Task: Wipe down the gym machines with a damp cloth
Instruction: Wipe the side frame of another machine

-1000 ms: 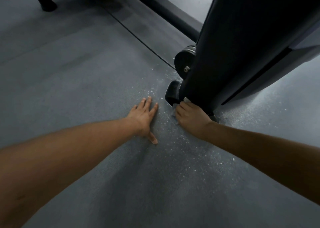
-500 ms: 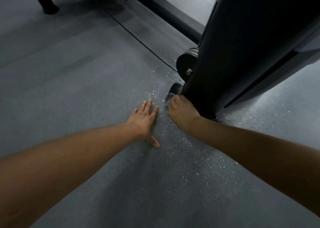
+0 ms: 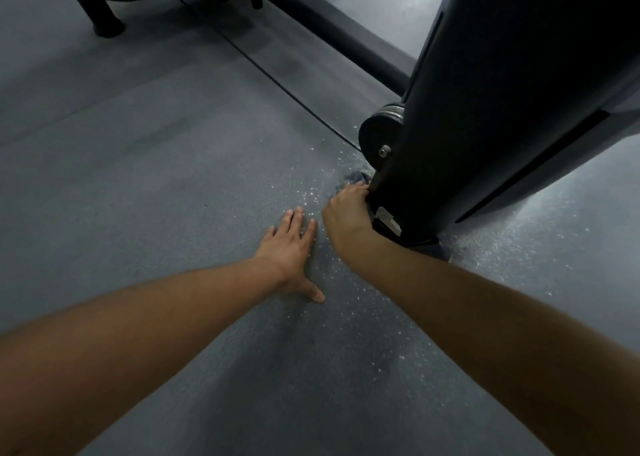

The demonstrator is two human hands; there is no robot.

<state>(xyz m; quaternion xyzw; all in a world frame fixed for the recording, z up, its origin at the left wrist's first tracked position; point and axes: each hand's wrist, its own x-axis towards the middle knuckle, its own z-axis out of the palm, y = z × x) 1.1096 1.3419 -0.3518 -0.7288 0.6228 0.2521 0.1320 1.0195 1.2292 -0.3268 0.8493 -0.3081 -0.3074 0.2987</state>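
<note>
A big dark gym machine (image 3: 491, 85) leans across the right side, and its foot meets the floor at centre right. My right hand (image 3: 346, 209) grips a grey cloth (image 3: 354, 177) and presses it against the machine's lower front edge, just under a round black wheel (image 3: 375, 137). Most of the cloth is hidden by the hand; a fold shows above the fingers. My left hand (image 3: 289, 247) lies flat on the grey floor just left of the right hand, fingers spread.
The grey rubber floor (image 3: 145, 185) has white specks around the machine's foot. A black cable (image 3: 277, 78) runs from the wheel to the upper left. A dark floor bar (image 3: 332, 33) and another machine's black legs (image 3: 100, 19) stand at the top.
My right hand has slid with the cloth from the machine's base up along its front edge toward the wheel. The left hand has stayed flat on the floor.
</note>
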